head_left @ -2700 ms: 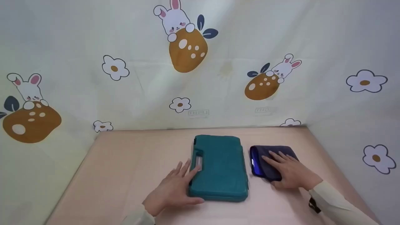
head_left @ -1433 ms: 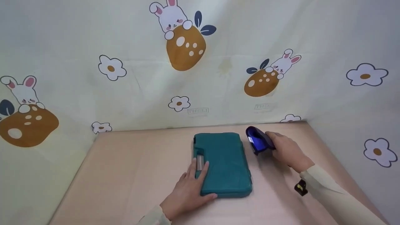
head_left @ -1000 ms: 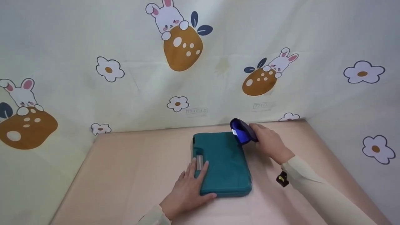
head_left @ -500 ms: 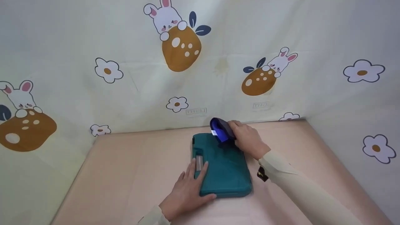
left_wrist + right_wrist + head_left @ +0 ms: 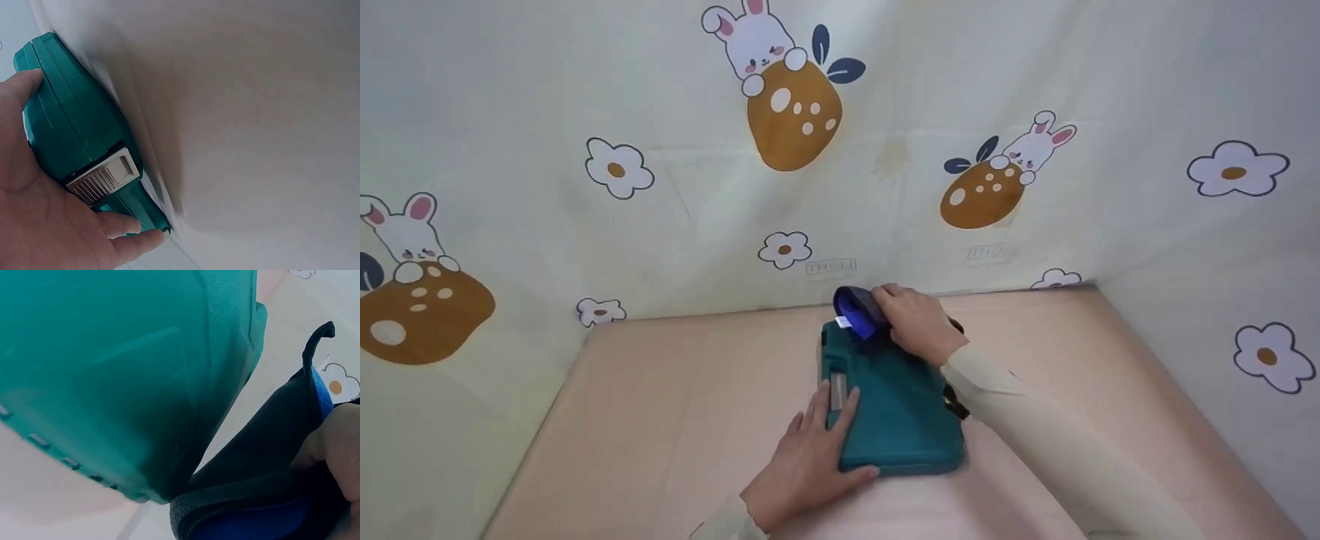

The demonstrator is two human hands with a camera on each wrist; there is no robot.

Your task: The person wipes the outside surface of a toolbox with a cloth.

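Observation:
A green plastic tool case [image 5: 904, 412] lies on the table, its handle cut-out on the left side. My left hand [image 5: 808, 454] rests along its near left corner with fingers straight. In the left wrist view the thumb lies on the case's edge, and a grey ribbed latch [image 5: 107, 174] shows beside the palm. My right hand [image 5: 919, 322] grips a dark folded fabric wrap [image 5: 858, 304] with a bright blue lining and a white label, over the case's far end. In the right wrist view the wrap's dark edge [image 5: 242, 484] is right at the case's corner.
A pale pink cloth covers the table [image 5: 660, 390]. Behind and at the sides hangs a curtain [image 5: 690, 210] printed with rabbits and flowers. A small black strap piece [image 5: 955, 403] hangs below my right sleeve.
My right hand has picked up the fabric wrap from the table right of the case and carried it left, over the case's far end. My left hand has slid slightly right, then stayed on the case.

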